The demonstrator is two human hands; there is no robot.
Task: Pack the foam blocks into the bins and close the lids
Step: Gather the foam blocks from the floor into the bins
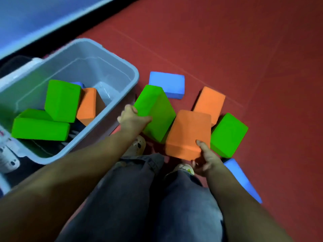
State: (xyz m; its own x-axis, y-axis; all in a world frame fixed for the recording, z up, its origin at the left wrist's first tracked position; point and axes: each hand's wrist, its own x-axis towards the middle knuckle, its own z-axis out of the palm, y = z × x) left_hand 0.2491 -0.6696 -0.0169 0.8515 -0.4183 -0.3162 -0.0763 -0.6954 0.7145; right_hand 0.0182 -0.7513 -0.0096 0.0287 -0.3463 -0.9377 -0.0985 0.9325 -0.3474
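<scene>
- Left grip (132, 117): we clasp the green block (155, 112) beside the grey bin (122, 63), ready for loading.
- Right grip (204, 159): we grasp the orange block (188, 133) from below, likely next.

Both bare arms reach forward and down. The left hand (132, 117) grips a green block (155, 112); the right hand (206, 159) grips an orange block (187, 133).

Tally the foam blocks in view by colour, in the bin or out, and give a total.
Green: 4, with one gripped by the left hand.
Orange: 3, with one gripped by the right hand.
Blue: 3, one barely showing in the bin.
Total: 10
</scene>
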